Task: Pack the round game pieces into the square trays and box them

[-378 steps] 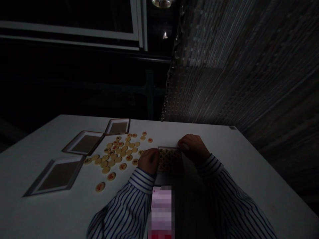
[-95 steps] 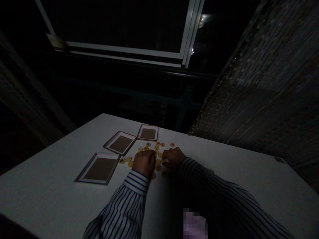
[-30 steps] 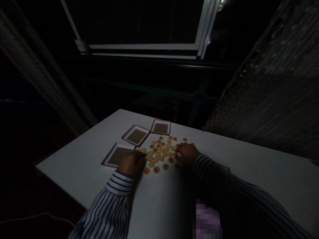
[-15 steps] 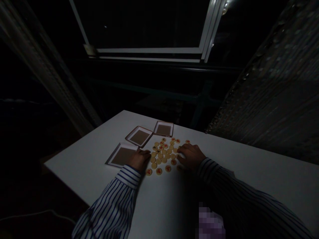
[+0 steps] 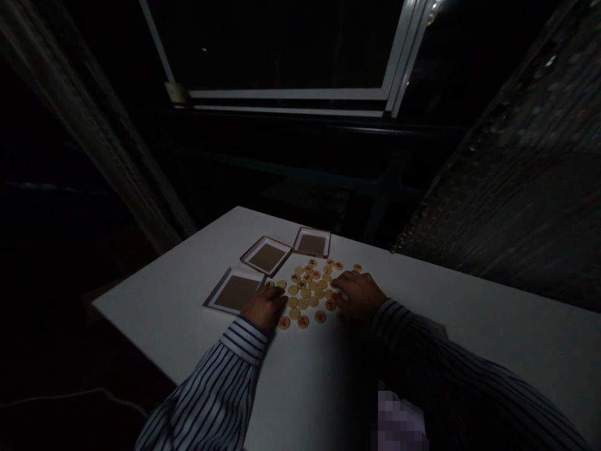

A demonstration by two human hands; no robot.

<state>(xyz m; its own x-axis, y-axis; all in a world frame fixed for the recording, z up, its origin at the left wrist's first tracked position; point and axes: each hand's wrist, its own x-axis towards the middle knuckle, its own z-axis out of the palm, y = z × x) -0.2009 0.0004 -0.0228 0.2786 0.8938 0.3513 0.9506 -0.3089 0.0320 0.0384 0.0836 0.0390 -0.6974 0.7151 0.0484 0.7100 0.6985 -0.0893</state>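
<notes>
Several round cream game discs (image 5: 307,290) with red or black marks lie scattered on a white table (image 5: 328,376). My left hand (image 5: 265,305) rests at the left edge of the discs, fingers curled down onto the table beside the nearest tray (image 5: 235,293). At the right edge of the discs, my right hand (image 5: 357,294) has its fingers bent and its tips touch some discs. Whether either hand holds a disc is hidden in the dim light.
Three shallow square trays with brown insides stand in a row at the left: the nearest one, a middle one (image 5: 266,256) and a far one (image 5: 312,242). Behind the table are a dark window frame (image 5: 291,94) and a woven blind (image 5: 516,175) at the right.
My view has swung so the table sits lower and further right. Both hands stay at the sides of the discs; the left hand has drawn slightly back from the nearest tray.
</notes>
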